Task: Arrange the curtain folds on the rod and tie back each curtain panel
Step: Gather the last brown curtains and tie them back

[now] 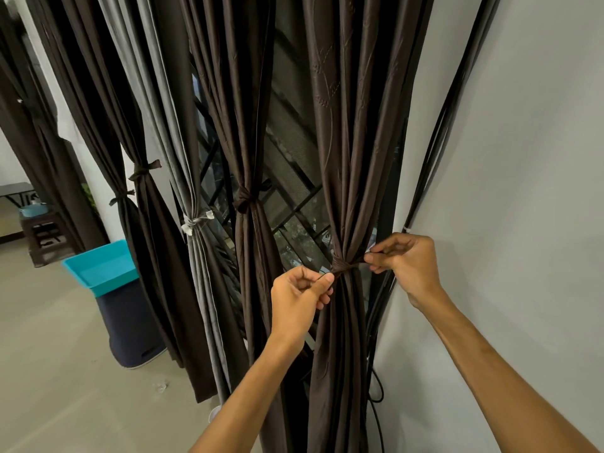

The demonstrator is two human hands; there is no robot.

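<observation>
Nearly done: panels [228, 93] farther from wall [523, 158] already tied; left hand [300, 295] pinches one end of tie [342, 266], knotted round last panel [353, 125] just beside wall; right hand [402, 261] pinches other end; final tightening likely left; rod out of view.

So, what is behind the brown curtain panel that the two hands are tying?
A diagonal window grille shows left of the curtain panel, dark cables to its right. Directly behind the fabric, everything is covered.
</observation>
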